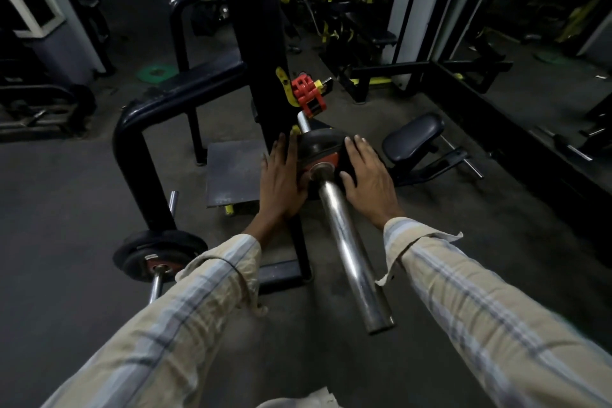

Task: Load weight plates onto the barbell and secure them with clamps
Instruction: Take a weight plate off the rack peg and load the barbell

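A chrome barbell sleeve [351,248] points toward me from the black rack upright [261,53]. A black weight plate with an orange centre [319,146] sits far up the sleeve, near the upright. My left hand [281,179] lies flat on the plate's left face, and my right hand [366,175] lies flat on its right face, fingers spread. A red clamp [308,94] hangs on a peg beside a yellow hook on the upright, above the plate.
More black plates [159,252] sit on a storage peg at lower left. A dark footplate [231,172] lies left of the hands. A padded seat [412,136] stands at right, a green plate [155,71] on the floor at the back.
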